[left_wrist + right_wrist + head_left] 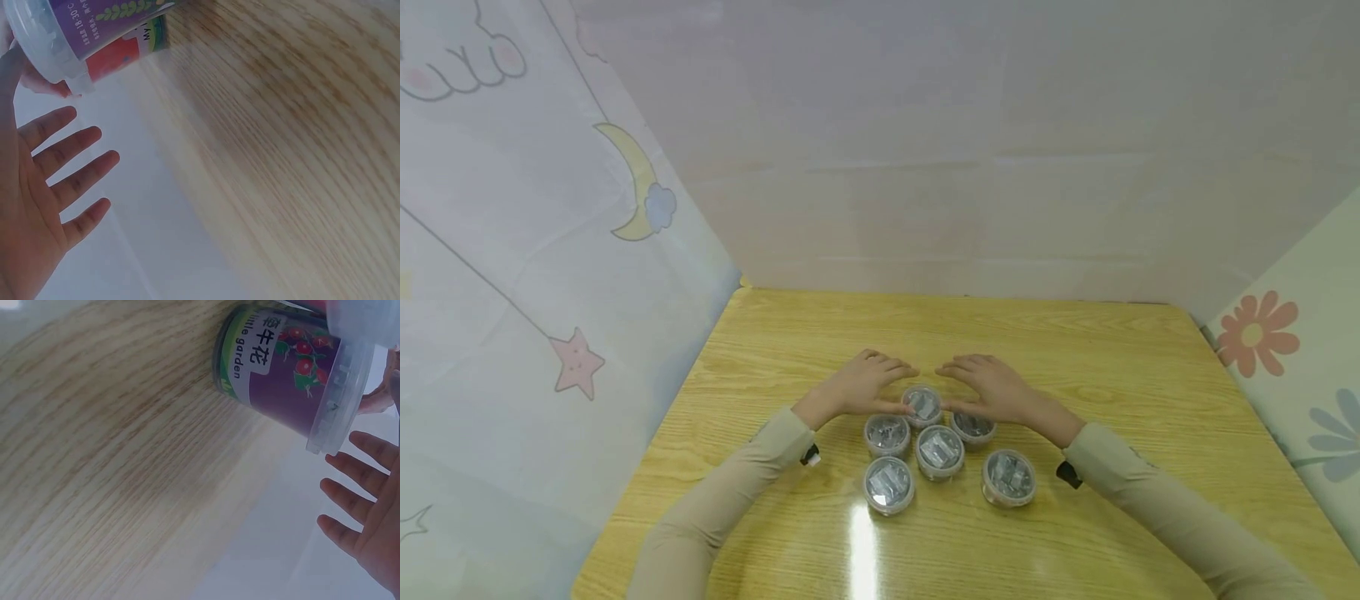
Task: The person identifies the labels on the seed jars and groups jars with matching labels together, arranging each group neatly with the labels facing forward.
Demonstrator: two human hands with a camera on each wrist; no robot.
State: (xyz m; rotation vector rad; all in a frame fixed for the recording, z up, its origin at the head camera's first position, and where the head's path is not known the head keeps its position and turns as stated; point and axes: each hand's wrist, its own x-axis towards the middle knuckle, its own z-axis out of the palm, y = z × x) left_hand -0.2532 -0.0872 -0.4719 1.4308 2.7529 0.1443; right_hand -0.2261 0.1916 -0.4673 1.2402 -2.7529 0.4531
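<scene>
Several lidded plastic tubs stand grouped on the table, with dark contents showing through their clear lids. My left hand point(863, 386) is at the left of the rearmost tub point(922, 403), fingers stretched out and thumb tip at its rim. Opposite it, my right hand point(994, 390) reaches in with straight fingers, its thumb over the tub at the right rear point(973, 427). In the right wrist view, a purple "little garden" tub point(281, 375) stands beside the spread fingers. The left wrist view shows another purple-labelled tub point(103, 25) above the left hand's fingers.
Nearer me are a left tub point(887, 434), a middle tub point(940, 451), a front-left tub point(889, 485) and a separate right tub point(1008, 477). The wooden table point(805, 333) meets a pale wall covering point(925, 217) at the back, with patterned sheets on both sides.
</scene>
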